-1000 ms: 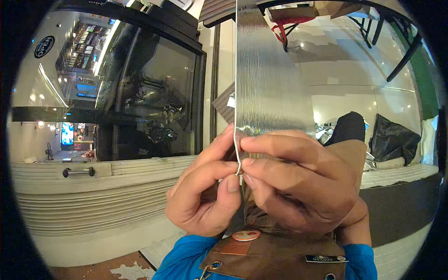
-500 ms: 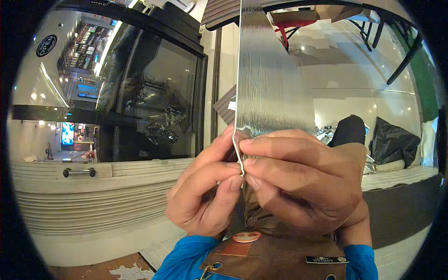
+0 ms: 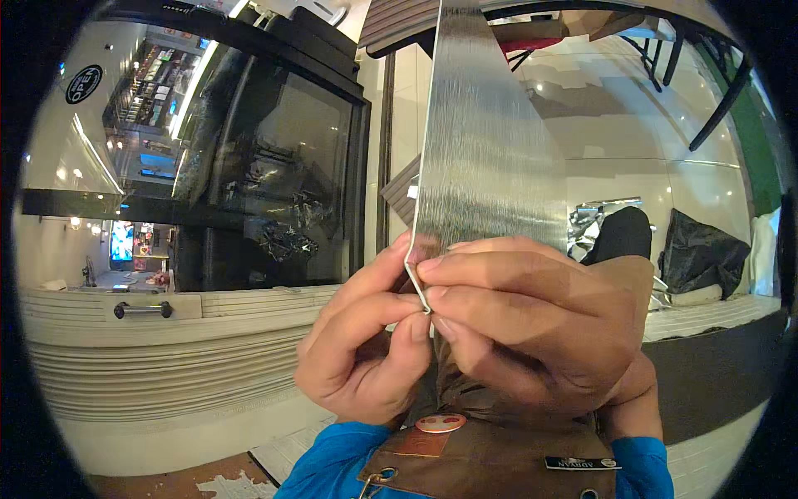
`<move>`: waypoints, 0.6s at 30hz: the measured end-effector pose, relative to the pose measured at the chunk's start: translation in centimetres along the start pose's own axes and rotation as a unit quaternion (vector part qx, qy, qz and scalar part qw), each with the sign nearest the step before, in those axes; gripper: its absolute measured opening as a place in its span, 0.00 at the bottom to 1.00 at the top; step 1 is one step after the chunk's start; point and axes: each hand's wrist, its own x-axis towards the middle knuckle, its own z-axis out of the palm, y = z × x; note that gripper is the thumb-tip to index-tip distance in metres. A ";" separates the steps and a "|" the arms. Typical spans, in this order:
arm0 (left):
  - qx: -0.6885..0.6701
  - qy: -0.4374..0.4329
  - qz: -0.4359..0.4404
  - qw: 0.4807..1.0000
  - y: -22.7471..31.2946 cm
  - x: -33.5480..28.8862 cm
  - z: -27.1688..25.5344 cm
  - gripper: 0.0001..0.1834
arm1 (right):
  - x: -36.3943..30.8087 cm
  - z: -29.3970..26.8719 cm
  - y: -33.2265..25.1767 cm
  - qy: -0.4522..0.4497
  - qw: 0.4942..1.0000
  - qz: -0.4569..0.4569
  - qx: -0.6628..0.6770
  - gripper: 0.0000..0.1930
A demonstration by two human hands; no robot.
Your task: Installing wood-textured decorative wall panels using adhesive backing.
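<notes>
A long, shiny silver foil sheet point(image 3: 490, 125) stretches away from me, seen nearly edge-on along its pale left edge. Its near end is bent into a narrow folded strip. My left hand point(image 3: 362, 337) is closed on that strip from the left, thumb and fingertips pinching its lower end. From the right, my right hand point(image 3: 544, 320) pinches the same fold, with its fingertips pressed against the foil just across from the left ones. Part of the near end is hidden behind my fingers.
To the left is a dark-framed glass panel point(image 3: 299, 166), above a ridged pale ledge point(image 3: 191, 358) with a bar handle point(image 3: 143, 310). Crumpled foil point(image 3: 594, 220) and a black plastic bag point(image 3: 702, 254) lie at right. Dark metal legs point(image 3: 721, 104) stand farther back.
The folded strip leans more, its upper bend shifted left. The sheet's far end has swung slightly right and shows more of its face. Both hands keep their pinch.
</notes>
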 end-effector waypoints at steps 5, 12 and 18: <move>-0.014 0.002 0.003 1.000 -0.1 0.0 0.0 0.06 | 0.1 -0.1 0.0 -0.003 1.000 -0.002 -0.003 0.10; -0.004 -0.013 0.010 1.000 -0.3 0.1 -0.3 0.07 | 0.1 -0.1 0.1 0.005 1.000 0.010 0.000 0.10; -0.010 -0.018 0.009 1.000 -0.3 0.1 -0.3 0.07 | 0.0 0.0 0.2 0.009 1.000 0.018 0.005 0.09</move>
